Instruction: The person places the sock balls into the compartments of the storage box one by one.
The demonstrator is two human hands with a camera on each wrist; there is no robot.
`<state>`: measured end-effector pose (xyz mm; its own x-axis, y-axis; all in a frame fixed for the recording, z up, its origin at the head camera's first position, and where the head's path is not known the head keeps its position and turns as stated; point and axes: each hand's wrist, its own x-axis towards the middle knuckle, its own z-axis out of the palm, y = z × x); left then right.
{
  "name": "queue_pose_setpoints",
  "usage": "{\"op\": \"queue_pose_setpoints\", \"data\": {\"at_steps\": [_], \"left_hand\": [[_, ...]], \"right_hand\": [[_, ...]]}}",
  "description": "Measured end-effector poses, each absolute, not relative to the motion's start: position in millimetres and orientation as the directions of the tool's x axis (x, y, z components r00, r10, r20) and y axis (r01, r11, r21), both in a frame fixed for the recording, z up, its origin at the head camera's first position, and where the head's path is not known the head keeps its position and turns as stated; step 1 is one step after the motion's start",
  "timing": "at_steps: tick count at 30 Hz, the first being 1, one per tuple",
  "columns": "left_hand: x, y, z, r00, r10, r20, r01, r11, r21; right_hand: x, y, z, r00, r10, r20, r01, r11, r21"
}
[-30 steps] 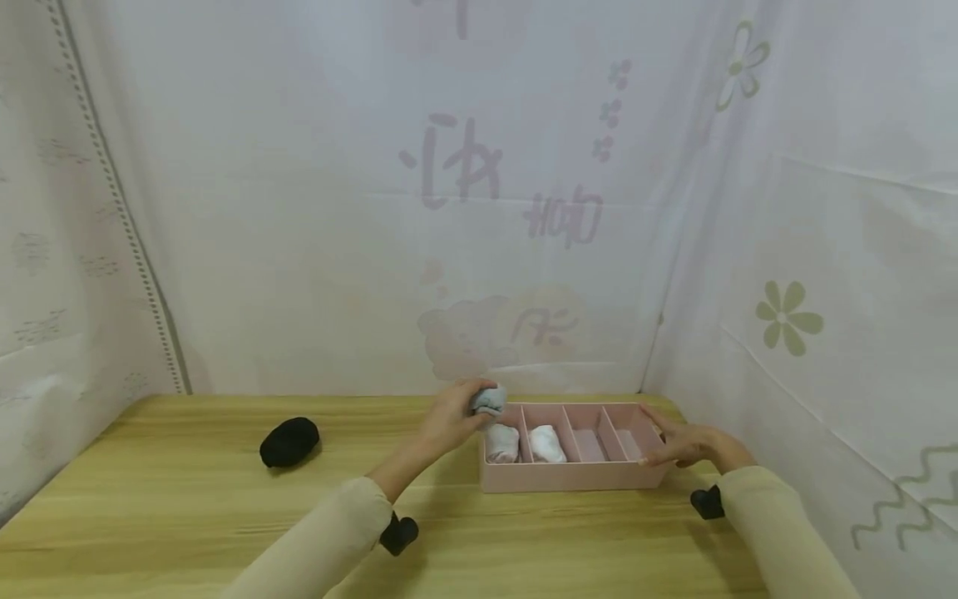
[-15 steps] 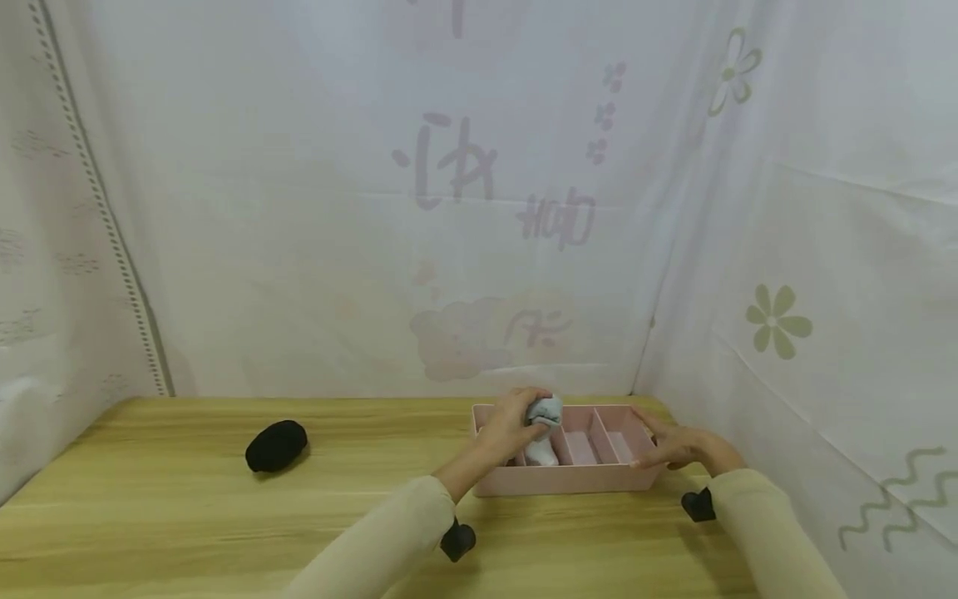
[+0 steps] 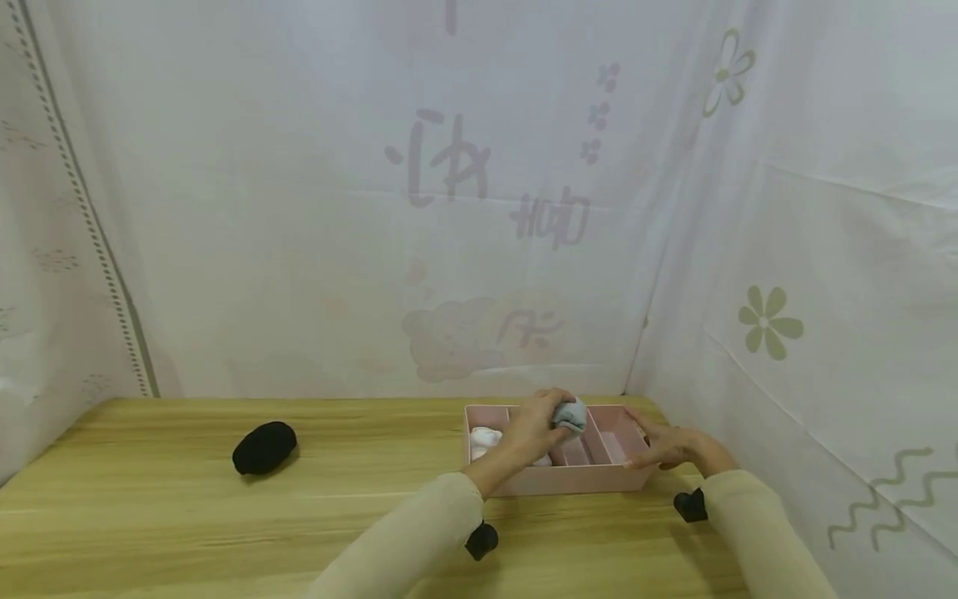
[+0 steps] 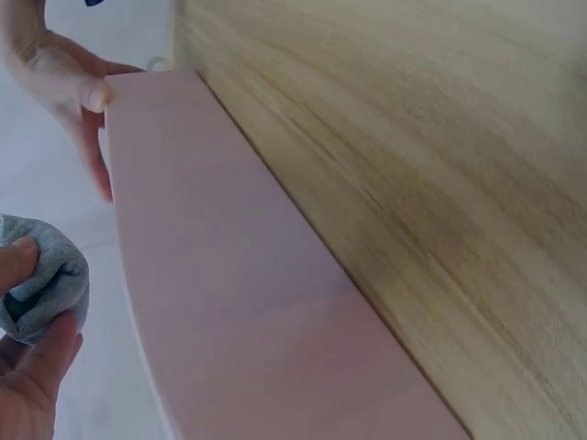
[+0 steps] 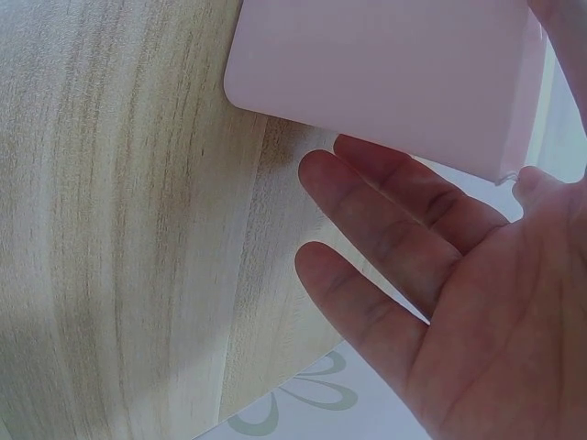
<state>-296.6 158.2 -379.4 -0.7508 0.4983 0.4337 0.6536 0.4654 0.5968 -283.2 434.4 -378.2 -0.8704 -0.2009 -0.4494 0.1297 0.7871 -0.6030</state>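
My left hand (image 3: 557, 418) grips a rolled grey sock (image 3: 573, 414) just above the middle compartments of a pink divided box (image 3: 569, 480). The left wrist view shows that grey sock (image 4: 44, 286) pinched between thumb and fingers beside the box's long outer wall (image 4: 248, 302). A white rolled sock (image 3: 484, 438) lies in the leftmost compartment; the hand hides most of the one beside it. My right hand (image 3: 659, 446) rests with straight fingers against the box's right end. From the right wrist, the right hand's palm (image 5: 459, 302) lies open below the box (image 5: 394, 73).
A black rolled sock (image 3: 264, 447) lies on the wooden table (image 3: 224, 516) to the left, well apart from the box. White printed cloth (image 3: 449, 208) hangs behind and on both sides. The box stands near the table's back right corner.
My left hand has carried the grey sock rightward, from over the box's left end to above its middle compartments. The right hand has stayed at the right end.
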Motion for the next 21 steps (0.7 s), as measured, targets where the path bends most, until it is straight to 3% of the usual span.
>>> {"op": "queue_pose_setpoints", "data": {"at_steps": [13, 21], "left_hand": [[-292, 167, -386, -0.702, 0.55, 0.452, 0.707, 0.465, 0.532], [-293, 173, -393, -0.628, 0.61, 0.483, 0.778, 0.486, 0.397]], "right_hand": [[-287, 436, -379, -0.868, -0.196, -0.456, 0.139, 0.785, -0.603], [-287, 435, -379, -0.861, -0.194, -0.47, 0.154, 0.78, -0.606]]}}
